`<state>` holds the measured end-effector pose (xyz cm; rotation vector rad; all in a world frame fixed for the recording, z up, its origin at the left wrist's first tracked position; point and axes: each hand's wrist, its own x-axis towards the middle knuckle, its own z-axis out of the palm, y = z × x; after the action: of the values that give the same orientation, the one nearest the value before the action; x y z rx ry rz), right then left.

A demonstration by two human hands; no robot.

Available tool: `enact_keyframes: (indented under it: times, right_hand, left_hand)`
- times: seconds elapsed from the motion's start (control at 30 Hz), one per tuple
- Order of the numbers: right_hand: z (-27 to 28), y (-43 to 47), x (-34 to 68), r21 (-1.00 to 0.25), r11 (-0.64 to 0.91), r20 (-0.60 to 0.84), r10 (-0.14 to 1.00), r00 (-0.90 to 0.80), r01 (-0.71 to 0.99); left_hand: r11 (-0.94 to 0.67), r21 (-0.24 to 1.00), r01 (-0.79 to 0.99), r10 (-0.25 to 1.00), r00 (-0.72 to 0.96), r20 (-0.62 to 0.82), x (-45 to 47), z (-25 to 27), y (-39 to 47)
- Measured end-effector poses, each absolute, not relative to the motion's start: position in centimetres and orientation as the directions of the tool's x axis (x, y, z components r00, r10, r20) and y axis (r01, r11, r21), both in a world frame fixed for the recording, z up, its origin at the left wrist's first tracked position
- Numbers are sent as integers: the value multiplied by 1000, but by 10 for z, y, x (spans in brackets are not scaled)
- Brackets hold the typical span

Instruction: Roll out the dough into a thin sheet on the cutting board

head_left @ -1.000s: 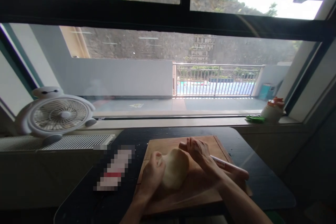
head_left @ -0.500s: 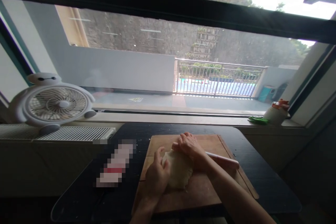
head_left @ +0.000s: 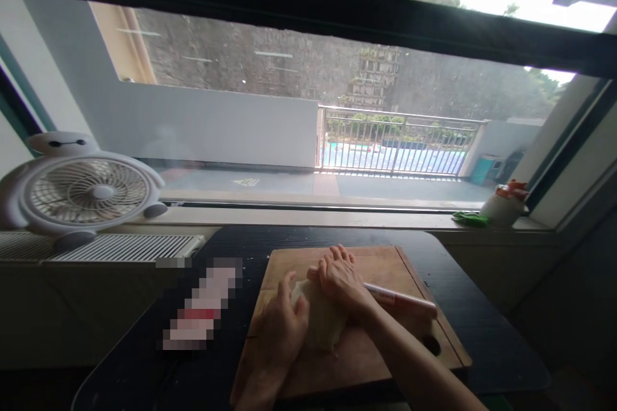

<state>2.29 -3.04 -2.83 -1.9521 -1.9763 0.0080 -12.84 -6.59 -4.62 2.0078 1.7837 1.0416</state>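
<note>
A flat sheet of pale dough (head_left: 324, 321) lies on the wooden cutting board (head_left: 380, 353). My right hand (head_left: 340, 276) is over the left part of a rolling pin (head_left: 409, 304), palm down, with its fingers draped across the wood. The pin slants across the dough's far edge, and its right end sticks out past my wrist. At the dough's left edge is my left hand (head_left: 285, 321), its thumb and fingers curved and spaced apart. Part of the dough is hidden under my right hand and forearm.
The board rests on a dark table (head_left: 501, 353). To the left lies a blurred-out pinkish item (head_left: 202, 302). A white fan (head_left: 101, 192) stands on the radiator side. On the windowsill are a white pot-like object (head_left: 504, 205) and a green cloth-like thing (head_left: 470, 218).
My right hand and the rolling pin have shifted slightly left and nearer over the dough. My left hand stays by the dough's left edge. The whole view has moved a little.
</note>
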Motion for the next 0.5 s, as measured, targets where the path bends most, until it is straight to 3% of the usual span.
enact_keyframes:
  times: [0.1, 0.3, 0.5]
  right_hand:
    - [-32, -39, 19, -239, 86, 307, 952, -9, 967]
    - [-12, 1, 38, -239, -90, 117, 986, 121, 967]
    - [-28, -32, 22, -228, 94, 267, 963, -30, 969]
  left_hand:
    - [-239, 618, 749, 937, 11, 349, -131, -50, -64]
    - [-227, 611, 758, 941, 8, 339, -131, -45, -64]
    - [-206, 614, 762, 950, 5, 312, -131, -43, -65]
